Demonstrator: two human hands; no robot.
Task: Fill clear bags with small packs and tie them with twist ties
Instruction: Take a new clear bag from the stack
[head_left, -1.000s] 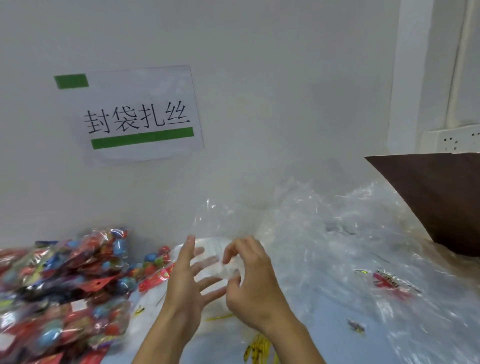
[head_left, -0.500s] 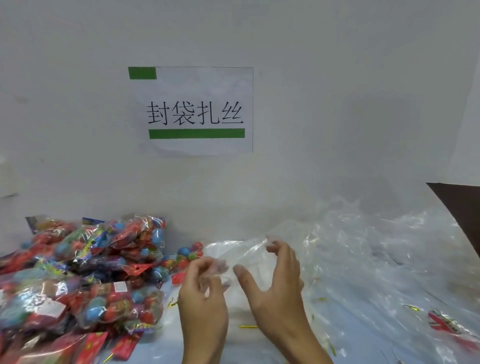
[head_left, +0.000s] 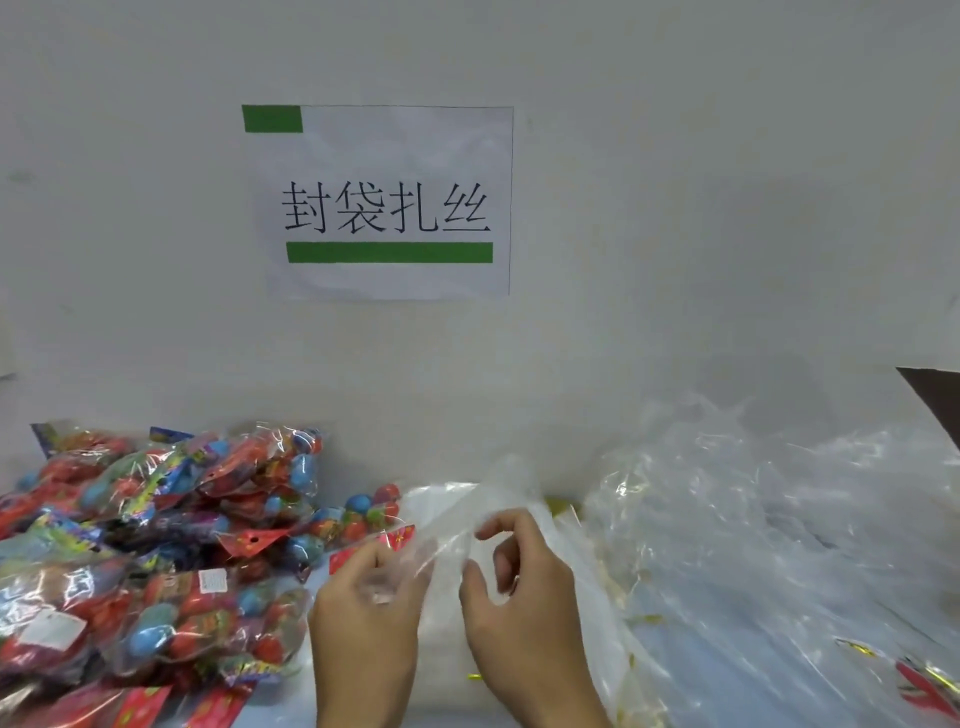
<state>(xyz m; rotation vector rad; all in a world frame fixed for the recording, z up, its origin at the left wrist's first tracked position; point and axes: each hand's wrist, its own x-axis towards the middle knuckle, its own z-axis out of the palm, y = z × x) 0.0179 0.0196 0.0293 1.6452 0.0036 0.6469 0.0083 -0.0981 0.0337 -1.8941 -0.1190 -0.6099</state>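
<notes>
An empty clear bag (head_left: 457, 514) is held up in front of me at the bottom centre. My left hand (head_left: 366, 618) grips its left edge with curled fingers, the film wrapping over them. My right hand (head_left: 519, 597) pinches the bag's right side between thumb and bent fingers. A heap of small colourful packs (head_left: 150, 545) with red and blue balls lies on the left of the table. Thin yellow twist ties (head_left: 644, 618) lie scattered near my right hand.
A large crumpled pile of clear plastic (head_left: 753, 519) fills the right side of the table. A paper sign (head_left: 387, 202) with green bars hangs on the white wall ahead. A dark brown board (head_left: 935, 400) juts in at the right edge.
The view has swung left, so the sign and packs sit further right. My hands have moved apart a little on the clear bag, my left fingers curling from spread to gripping.
</notes>
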